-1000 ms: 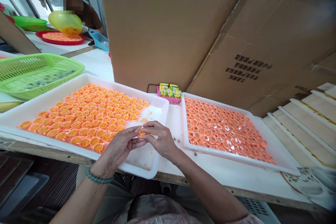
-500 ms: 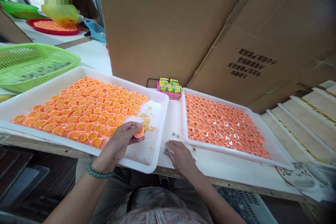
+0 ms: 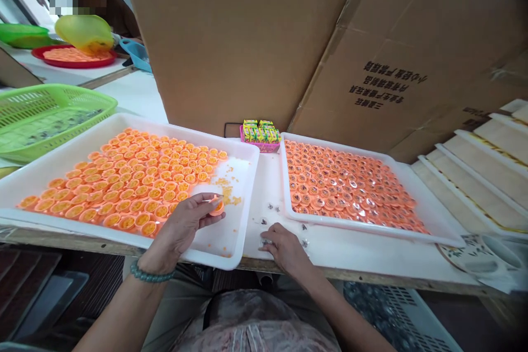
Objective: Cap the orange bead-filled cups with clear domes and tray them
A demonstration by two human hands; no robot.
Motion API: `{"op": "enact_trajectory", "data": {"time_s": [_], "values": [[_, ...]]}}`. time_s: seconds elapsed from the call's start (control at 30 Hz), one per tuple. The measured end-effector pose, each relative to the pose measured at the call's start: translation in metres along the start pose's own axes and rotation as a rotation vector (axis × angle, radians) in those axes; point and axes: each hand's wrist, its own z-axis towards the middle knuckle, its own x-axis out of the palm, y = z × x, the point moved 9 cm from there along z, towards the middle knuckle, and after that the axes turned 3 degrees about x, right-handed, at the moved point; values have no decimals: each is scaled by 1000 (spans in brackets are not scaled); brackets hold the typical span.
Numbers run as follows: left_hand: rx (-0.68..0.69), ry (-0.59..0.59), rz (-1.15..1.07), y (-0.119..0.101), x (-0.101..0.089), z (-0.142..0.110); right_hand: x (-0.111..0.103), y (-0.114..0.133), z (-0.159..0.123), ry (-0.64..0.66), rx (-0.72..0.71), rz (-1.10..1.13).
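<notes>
My left hand pinches a small orange cup with yellow bits inside, over the front right part of the left white tray. Rows of similar orange cups fill most of that tray, and loose yellow bits lie on its bare right side. On the white table my right hand rests between the two trays, its thumb and fingertips drawn together at a tiny dark-and-clear piece. Whether it has a grip on that is too small to tell. Several more small dark pieces lie around it.
The right white tray holds many orange cups with dark pieces and shiny clear tops. A pink basket of small yellow-green packets stands behind, against a tall cardboard sheet. A green basket is at left; a person sits beyond.
The view has shifted slightly. My right hand's thumb and fingers have drawn closer together on the table at a small piece. My left hand still holds the orange cup over the tray.
</notes>
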Motion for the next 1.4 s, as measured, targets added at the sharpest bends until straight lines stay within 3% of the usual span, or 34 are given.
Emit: {"op": "enact_trajectory", "data": {"time_s": [0.13, 0.37, 0.53, 0.93, 1.03, 1.17, 1.3, 1.4], "values": [[9, -21, 39, 2, -3, 2, 2, 2, 2, 29, 7, -83], [10, -66, -15, 0, -4, 0, 4, 20, -4, 3, -127, -329], [41, -26, -30, -1, -3, 0, 1, 20, -6, -61, -123, -331], [67, -52, -93, 2, -11, 3, 5, 10, -9, -147, -80, -307], [62, -16, -108, -1, -6, 1, -8, 9, -10, -225, -75, -157], [25, 55, -93, -1, 2, 0, -41, 4, -1, -355, 82, 363], [36, 18, -81, -2, -1, 1, -51, 23, 26, -282, 163, 936], [21, 37, -91, 0, 1, 1, -51, 44, 45, -224, 147, 1106]]}}
